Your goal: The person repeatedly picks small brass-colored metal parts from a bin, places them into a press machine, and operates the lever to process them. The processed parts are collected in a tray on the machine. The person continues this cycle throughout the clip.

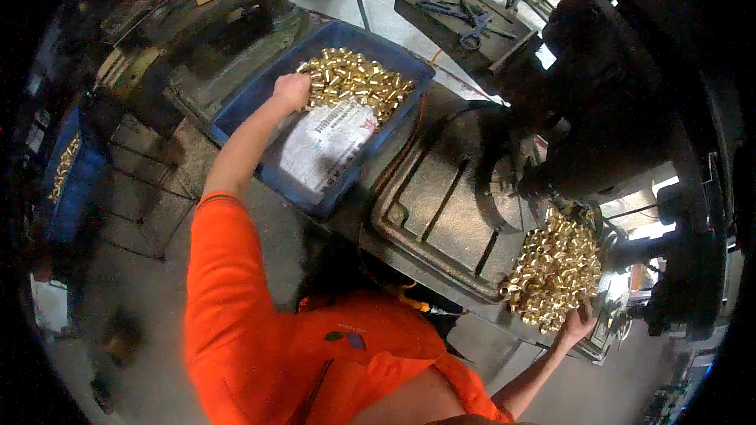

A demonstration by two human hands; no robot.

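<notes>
My left hand [293, 90] is closed at the left edge of a heap of small brass fittings [358, 79]. The heap fills the far part of a blue plastic bin [324, 206], and whatever the fingers hold is hidden. A white printed sheet [319, 153] lies in the near part of the bin. My right hand [579, 323] is at the near right edge of a second pile of brass fittings [555, 267], beside the machine table. Its fingers are bent in against the pieces, and I cannot make out what is between them.
A grooved metal machine table [449, 197] stands between bin and pile. The dark machine body [598, 102] rises at the right. Pliers and other tools [472, 27] lie on a block at the back. Another blue bin [71, 173] with brass pieces is at far left, near a wire rack [142, 189].
</notes>
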